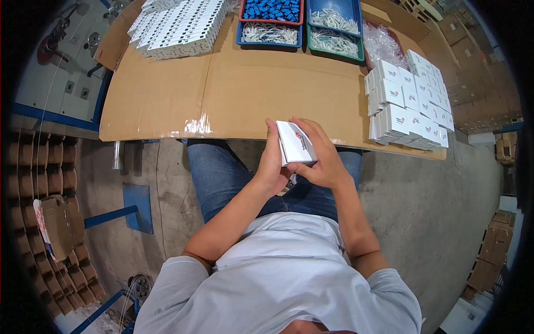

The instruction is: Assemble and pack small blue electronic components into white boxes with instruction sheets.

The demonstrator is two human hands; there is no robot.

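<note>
A small white cardboard box (295,143) with red and dark print is held between both hands, just off the table's near edge and above my lap. My left hand (271,161) presses along its left side, thumb near the top corner. My right hand (322,156) wraps the right side, with the thumb across the lower edge and the fingers over the far end. A narrow gap or fold shows along the box's left edge; whether a flap is open I cannot tell.
Stacked white boxes (409,106) stand at the table's right, more box rows (178,28) at the far left. Trays at the back hold blue parts (271,10) and white pieces (270,34). A bin of clear plastic bags (384,44) sits beside them. Cardboard (250,83) covers the table.
</note>
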